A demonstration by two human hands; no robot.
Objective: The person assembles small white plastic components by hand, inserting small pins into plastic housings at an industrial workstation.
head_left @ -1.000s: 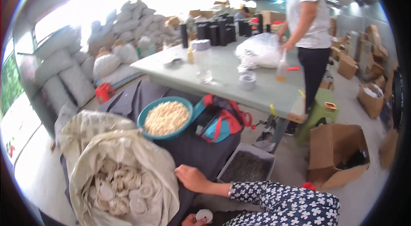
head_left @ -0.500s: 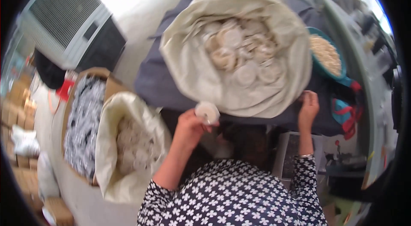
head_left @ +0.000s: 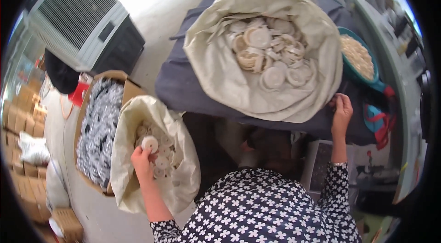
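The left hand (head_left: 143,162) is holding a white disc (head_left: 149,144) over the small sack (head_left: 123,162).
Its fingers are pinching the disc's edge, with loose discs (head_left: 161,162) lying below them. The right hand (head_left: 341,112) is curling its fingers just beside the big sack (head_left: 216,73); whether they are gripping anything, I cannot tell. Beyond them a teal bowl (head_left: 350,67) is sitting.

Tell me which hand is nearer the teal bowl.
Right. The right hand is just short of the teal bowl, by the large sack; the left hand is far left of it, over the small sack, holding a white disc.
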